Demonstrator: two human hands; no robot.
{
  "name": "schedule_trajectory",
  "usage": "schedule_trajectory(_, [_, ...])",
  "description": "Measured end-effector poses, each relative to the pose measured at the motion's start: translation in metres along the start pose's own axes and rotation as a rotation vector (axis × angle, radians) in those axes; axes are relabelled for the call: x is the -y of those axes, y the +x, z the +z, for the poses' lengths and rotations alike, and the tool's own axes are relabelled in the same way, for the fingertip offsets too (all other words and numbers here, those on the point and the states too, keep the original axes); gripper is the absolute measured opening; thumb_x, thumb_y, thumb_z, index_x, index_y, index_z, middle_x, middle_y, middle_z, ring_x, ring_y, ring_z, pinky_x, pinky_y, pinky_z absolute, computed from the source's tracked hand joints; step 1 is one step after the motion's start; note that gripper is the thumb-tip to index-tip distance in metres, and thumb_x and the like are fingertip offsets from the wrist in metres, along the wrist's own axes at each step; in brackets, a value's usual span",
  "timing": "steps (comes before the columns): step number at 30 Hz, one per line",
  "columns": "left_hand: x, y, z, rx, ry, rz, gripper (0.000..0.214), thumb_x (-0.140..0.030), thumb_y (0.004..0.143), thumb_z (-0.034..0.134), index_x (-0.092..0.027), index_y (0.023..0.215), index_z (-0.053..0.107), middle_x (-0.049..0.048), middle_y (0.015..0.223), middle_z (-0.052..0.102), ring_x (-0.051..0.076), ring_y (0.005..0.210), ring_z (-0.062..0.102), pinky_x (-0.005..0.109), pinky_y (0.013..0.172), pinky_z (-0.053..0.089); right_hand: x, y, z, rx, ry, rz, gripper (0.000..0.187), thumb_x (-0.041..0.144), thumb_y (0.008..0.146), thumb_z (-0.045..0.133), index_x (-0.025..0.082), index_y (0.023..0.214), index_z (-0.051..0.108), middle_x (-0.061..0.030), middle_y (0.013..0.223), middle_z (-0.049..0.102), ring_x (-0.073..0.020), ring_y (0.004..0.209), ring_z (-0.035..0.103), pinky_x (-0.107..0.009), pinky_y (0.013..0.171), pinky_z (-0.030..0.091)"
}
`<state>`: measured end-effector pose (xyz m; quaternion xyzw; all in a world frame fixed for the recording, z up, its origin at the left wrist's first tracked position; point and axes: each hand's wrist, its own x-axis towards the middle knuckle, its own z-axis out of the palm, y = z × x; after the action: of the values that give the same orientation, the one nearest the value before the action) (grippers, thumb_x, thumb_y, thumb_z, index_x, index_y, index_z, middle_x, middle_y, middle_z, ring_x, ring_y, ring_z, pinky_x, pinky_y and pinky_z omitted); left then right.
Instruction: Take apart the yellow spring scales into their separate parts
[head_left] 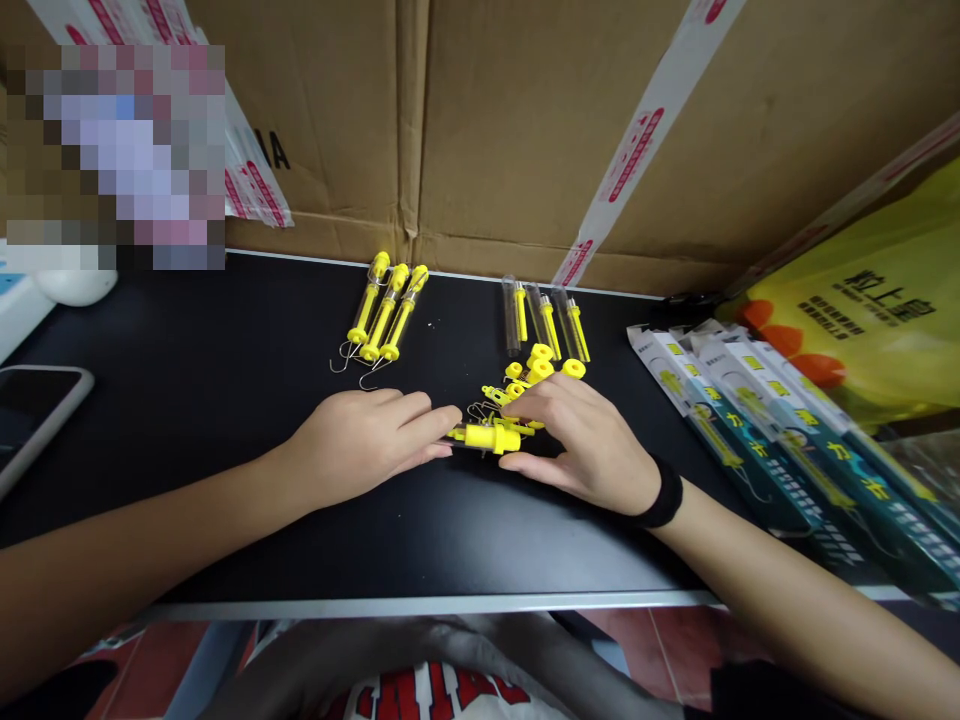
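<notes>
My left hand (375, 445) is closed around the clear tube of a partly visible spring scale, held level just above the black table. Its yellow end piece (491, 438) sticks out to the right, past my fingertips. Around that end my right hand (581, 440) curves with thumb and fingers apart; the thumb tip is at or very near the yellow cap. Just behind it lies a small heap of yellow caps (540, 368) and metal hooks (480, 410), partly hidden by my right fingers.
Three assembled yellow spring scales (388, 310) lie at the back. Right of them are clear tubes with yellow inner rods (547, 325). Packaged spring scales (750, 430) and a yellow bag (862, 300) are at right, a phone (37, 410) at left. Cardboard (510, 130) stands behind the table.
</notes>
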<state>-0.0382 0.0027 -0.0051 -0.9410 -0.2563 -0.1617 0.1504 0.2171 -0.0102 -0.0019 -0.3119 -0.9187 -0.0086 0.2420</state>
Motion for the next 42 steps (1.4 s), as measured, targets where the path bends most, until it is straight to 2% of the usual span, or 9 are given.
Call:
schedule_trajectory(5, [0.0002, -0.0013, -0.0003, -0.035, 0.014, -0.016, 0.026, -0.035, 0.092, 0.044, -0.022, 0.114, 0.051, -0.0027, 0.083, 0.063, 0.010, 0.074, 0.060, 0.022, 0.062, 0.040, 0.0039, 0.0027, -0.0015, 0.056, 0.164, 0.113, 0.028, 0.042, 0.091, 0.040, 0.017, 0.087, 0.052, -0.0062, 0.077, 0.055, -0.0191, 0.074, 0.049, -0.033, 0.070, 0.039])
schedule_trajectory(10, [0.0017, -0.0027, -0.0011, -0.041, 0.040, -0.004, 0.025, -0.035, 0.092, 0.045, -0.022, 0.113, 0.052, -0.0028, 0.081, 0.062, 0.010, 0.072, 0.059, 0.022, 0.062, 0.040, 0.0051, 0.0047, 0.0008, 0.056, 0.244, 0.104, 0.019, 0.031, 0.092, 0.040, 0.018, 0.085, 0.051, -0.0050, 0.075, 0.056, -0.0173, 0.071, 0.047, -0.030, 0.068, 0.038])
schedule_trajectory(15, [0.0010, -0.0029, -0.0006, -0.042, 0.050, -0.009, 0.025, -0.035, 0.091, 0.046, -0.022, 0.112, 0.052, -0.0038, 0.080, 0.062, 0.010, 0.071, 0.059, 0.023, 0.059, 0.039, 0.0056, 0.0045, 0.0008, 0.053, 0.193, 0.087, 0.011, 0.027, 0.089, 0.047, 0.017, 0.091, 0.051, -0.0059, 0.077, 0.057, -0.0179, 0.073, 0.048, -0.031, 0.068, 0.039])
schedule_trajectory(26, [0.0019, -0.0023, 0.0006, -0.029, 0.020, -0.022, 0.025, -0.036, 0.092, 0.045, -0.022, 0.112, 0.053, -0.0034, 0.081, 0.062, 0.010, 0.071, 0.059, 0.022, 0.060, 0.039, 0.0030, 0.0025, -0.0026, 0.080, -0.037, 0.005, 0.017, 0.030, 0.089, 0.047, 0.016, 0.097, 0.055, -0.0084, 0.086, 0.060, -0.0201, 0.079, 0.050, -0.033, 0.073, 0.040])
schedule_trajectory(33, [0.0008, -0.0011, 0.0022, -0.059, 0.030, -0.006, 0.025, -0.036, 0.091, 0.047, -0.022, 0.111, 0.053, -0.0041, 0.079, 0.062, 0.010, 0.069, 0.059, 0.023, 0.058, 0.038, 0.0050, 0.0045, -0.0004, 0.132, 0.076, 0.089, 0.025, 0.034, 0.093, 0.038, 0.016, 0.085, 0.054, -0.0075, 0.077, 0.057, -0.0190, 0.073, 0.047, -0.032, 0.069, 0.038])
schedule_trajectory(42, [0.0022, -0.0023, 0.0020, -0.076, 0.023, -0.017, 0.025, -0.037, 0.090, 0.048, -0.023, 0.110, 0.054, -0.0051, 0.079, 0.062, 0.010, 0.067, 0.059, 0.023, 0.056, 0.038, 0.0032, 0.0035, 0.0025, 0.063, 0.089, 0.064, 0.016, 0.030, 0.090, 0.047, 0.015, 0.088, 0.052, -0.0060, 0.076, 0.056, -0.0175, 0.071, 0.047, -0.030, 0.066, 0.039])
